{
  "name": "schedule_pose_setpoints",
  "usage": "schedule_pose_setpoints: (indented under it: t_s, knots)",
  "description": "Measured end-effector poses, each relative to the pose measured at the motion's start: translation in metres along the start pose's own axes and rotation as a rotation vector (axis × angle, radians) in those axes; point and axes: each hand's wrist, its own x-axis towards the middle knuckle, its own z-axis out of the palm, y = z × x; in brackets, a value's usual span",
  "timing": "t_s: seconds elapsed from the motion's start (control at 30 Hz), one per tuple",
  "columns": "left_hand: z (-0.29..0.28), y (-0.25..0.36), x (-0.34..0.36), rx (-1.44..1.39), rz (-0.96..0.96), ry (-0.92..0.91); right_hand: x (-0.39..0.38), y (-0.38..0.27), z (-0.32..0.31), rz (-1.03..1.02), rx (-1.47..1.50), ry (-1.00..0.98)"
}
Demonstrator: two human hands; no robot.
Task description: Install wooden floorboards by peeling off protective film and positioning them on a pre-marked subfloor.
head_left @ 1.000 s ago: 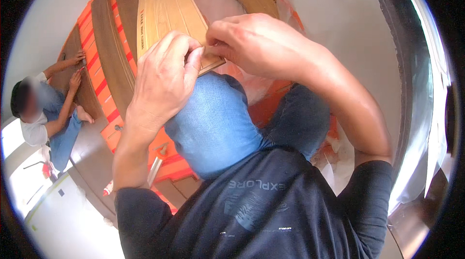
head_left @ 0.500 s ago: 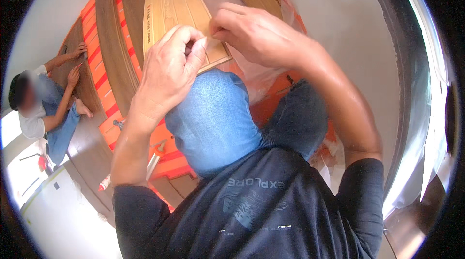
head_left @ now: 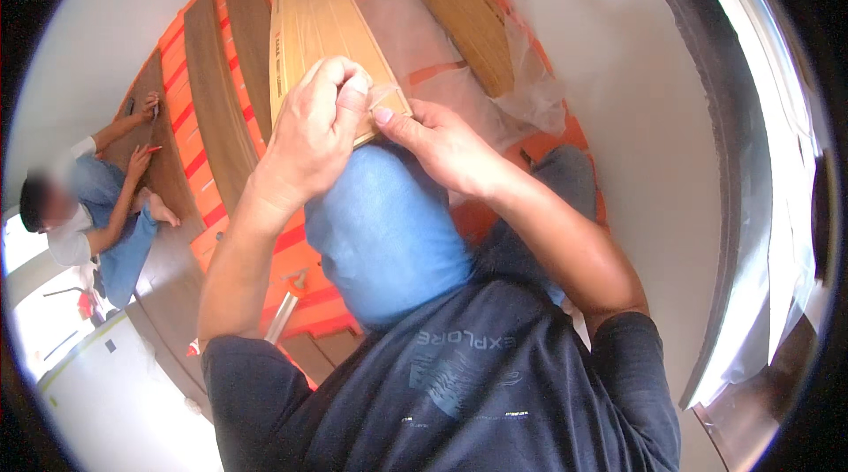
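A pale wooden floor plank (head_left: 322, 17), its grooved face turned up, reaches away from my raised knee (head_left: 380, 234). Over its near end, my left hand (head_left: 320, 123) is closed in a pinch. A small, thin see-through piece (head_left: 382, 92), like film or tape, shows beside its fingertips; exactly how it is held cannot be made out. At the near right corner of the plank, my right hand (head_left: 446, 145) grips the edge, thumb on top and the other fingers partly hidden beneath.
Brown planks (head_left: 216, 75) lie on the orange underlay (head_left: 201, 194) to the left. Another plank (head_left: 455, 13) and clear plastic sheeting (head_left: 534, 92) are at the far right. A caulking gun (head_left: 284, 309) lies by my left elbow. A co-worker (head_left: 97, 216) crouches at the left, holding something red.
My right hand has come down from above the plank's right side and now grips its near corner. My left hand stays pinched nearby. The co-worker's hands have shifted on the far-left plank.
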Motion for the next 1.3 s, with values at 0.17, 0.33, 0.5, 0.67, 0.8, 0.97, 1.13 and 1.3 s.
schedule_pose_setpoints:
  t_s: [0.17, 0.33, 0.5, 0.67, 0.8, 0.97, 1.13, 1.3]
  knots:
    - [-0.007, 0.003, 0.011, 0.334, -0.076, -0.264, -0.007, 0.000, -0.003, 0.013, 0.108, 0.015]
    - [0.006, -0.009, 0.048, 0.263, 0.211, -0.536, -0.015, 0.011, -0.004, 0.045, 0.553, 0.202]
    - [0.073, -0.041, 0.070, -0.022, 0.147, -0.539, -0.010, 0.057, -0.027, -0.045, 0.347, 0.354]
    - [0.146, -0.111, 0.112, 0.094, 0.266, -0.611, 0.053, 0.138, -0.069, -0.007, 0.411, 0.488]
    - [0.184, -0.137, 0.109, -0.074, 0.236, -0.415, 0.061, 0.181, -0.089, -0.035, 0.294, 0.695]
    - [0.190, -0.149, 0.099, -0.232, 0.107, -0.388, 0.066, 0.208, -0.100, 0.051, 0.249, 0.700]
    - [0.196, -0.166, 0.094, -0.320, 0.082, -0.398, 0.071, 0.233, -0.106, 0.154, 0.425, 0.658]
    - [0.218, -0.182, 0.090, -0.292, 0.003, -0.304, 0.069, 0.257, -0.111, 0.156, -0.031, 0.749]
